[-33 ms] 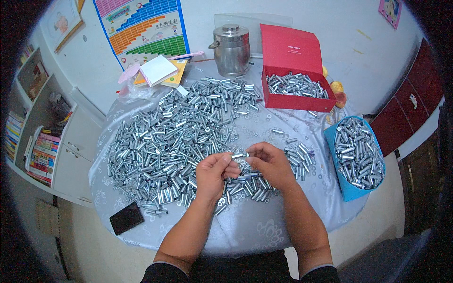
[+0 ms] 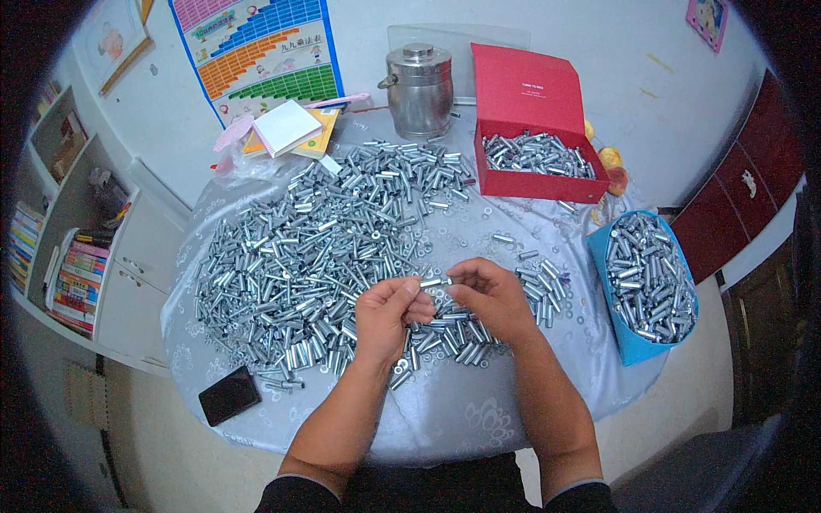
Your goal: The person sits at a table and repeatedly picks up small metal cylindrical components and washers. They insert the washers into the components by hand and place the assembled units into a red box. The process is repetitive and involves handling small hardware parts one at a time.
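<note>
Over the near middle of the pile, a short silvery expansion bolt point(image 2: 434, 282) lies level between my two hands. My left hand point(image 2: 389, 309) pinches its left end between thumb and forefinger, the other fingers curled in. At the opposite end, the thumb and fingers of my right hand point(image 2: 489, 297) are closed on it; fingertips hide part of that end. Below and around my hands spreads a large heap of metal sleeves and bolts point(image 2: 299, 265). Loose washers point(image 2: 487, 212) are scattered on the shiny grey tablecloth point(image 2: 428, 419).
A red box point(image 2: 539, 186), lid raised, holds metal pieces at the back right. Nearer on the right stands a blue bin point(image 2: 637, 346) filled with similar ones. A steel canister point(image 2: 419, 94), notepad point(image 2: 288, 128) and dark phone point(image 2: 229, 396) also rest on the table.
</note>
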`<action>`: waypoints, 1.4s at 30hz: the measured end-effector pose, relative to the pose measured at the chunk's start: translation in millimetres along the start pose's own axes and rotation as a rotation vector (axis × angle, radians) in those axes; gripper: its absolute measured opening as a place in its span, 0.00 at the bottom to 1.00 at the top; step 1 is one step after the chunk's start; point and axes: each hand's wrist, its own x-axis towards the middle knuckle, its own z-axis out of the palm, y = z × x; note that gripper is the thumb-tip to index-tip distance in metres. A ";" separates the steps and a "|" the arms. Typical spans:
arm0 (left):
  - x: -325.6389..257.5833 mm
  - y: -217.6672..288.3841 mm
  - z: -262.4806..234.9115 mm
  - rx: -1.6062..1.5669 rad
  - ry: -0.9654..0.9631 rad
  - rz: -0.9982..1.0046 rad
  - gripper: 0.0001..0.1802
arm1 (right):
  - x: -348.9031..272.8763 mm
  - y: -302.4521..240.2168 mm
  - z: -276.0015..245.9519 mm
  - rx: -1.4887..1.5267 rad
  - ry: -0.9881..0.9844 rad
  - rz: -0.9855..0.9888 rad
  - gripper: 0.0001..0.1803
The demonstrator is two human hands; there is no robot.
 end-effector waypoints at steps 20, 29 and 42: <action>-2.6 -2.3 2.8 0.037 -0.083 0.010 0.10 | -6.8 9.6 -1.9 -0.244 0.010 0.041 0.14; -5.0 -1.0 6.3 0.060 -0.093 0.004 0.10 | -14.4 5.6 -2.7 -0.229 -0.011 0.113 0.18; -13.8 -3.4 17.8 0.132 -0.169 -0.007 0.10 | -33.7 -0.2 -6.3 -0.053 0.106 0.097 0.17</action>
